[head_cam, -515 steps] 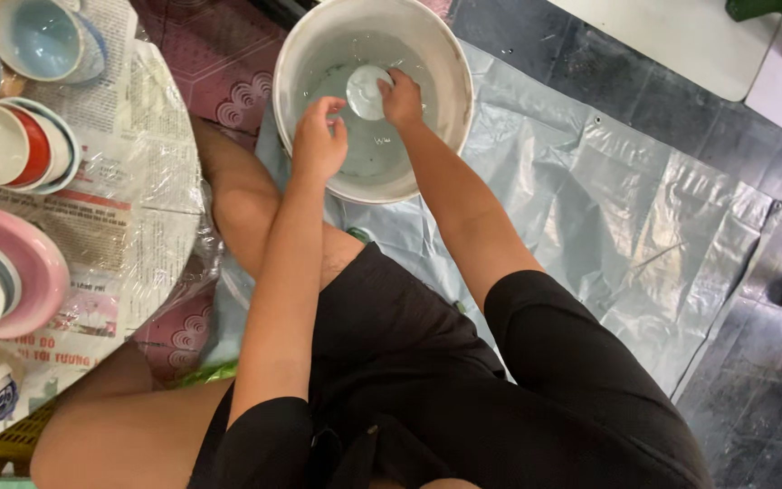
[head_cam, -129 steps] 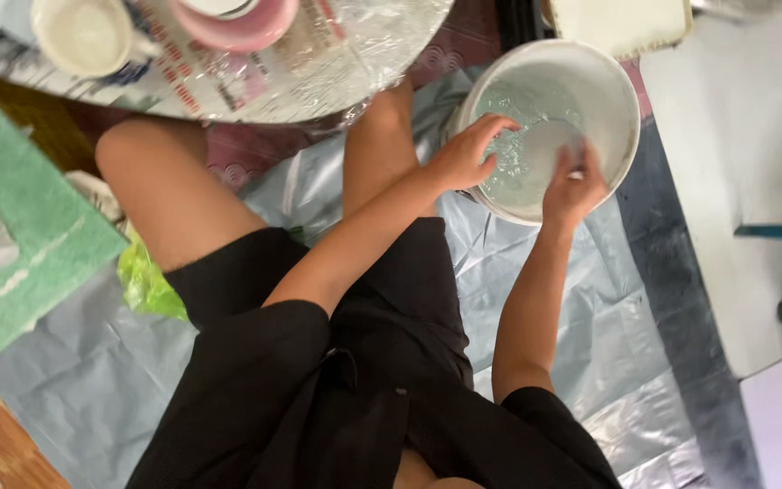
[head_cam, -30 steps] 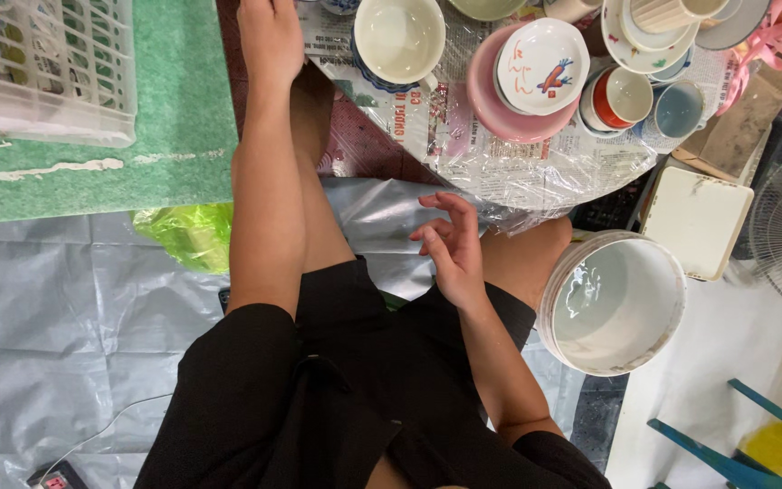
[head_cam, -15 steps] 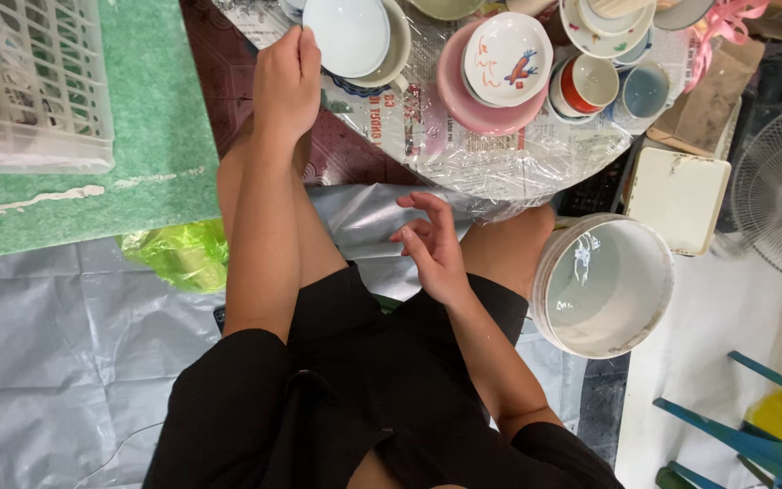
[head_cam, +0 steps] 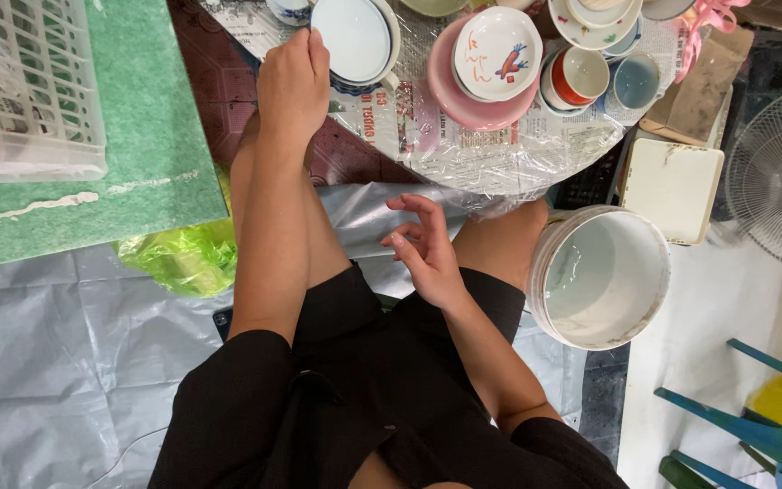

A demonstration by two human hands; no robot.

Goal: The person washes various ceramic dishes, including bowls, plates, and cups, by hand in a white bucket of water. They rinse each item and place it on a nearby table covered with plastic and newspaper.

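Nearest, the right hand (head_cam: 423, 244) hung empty over the person's lap, fingers loosely spread and slightly curled, with the white bucket (head_cam: 601, 276) of pale liquid standing on the floor just to its right. Farther off, the left hand (head_cam: 293, 83) reached onto the plastic-covered table (head_cam: 500, 154), its fingers closed around the left rim of a pale blue plate (head_cam: 353, 38) at the table's far left part. To the right of that plate sat a pink plate (head_cam: 463, 104) carrying a white painted dish (head_cam: 497, 52), and a white plastic basket (head_cam: 24, 86) stood on the green mat (head_cam: 151, 136) far left.
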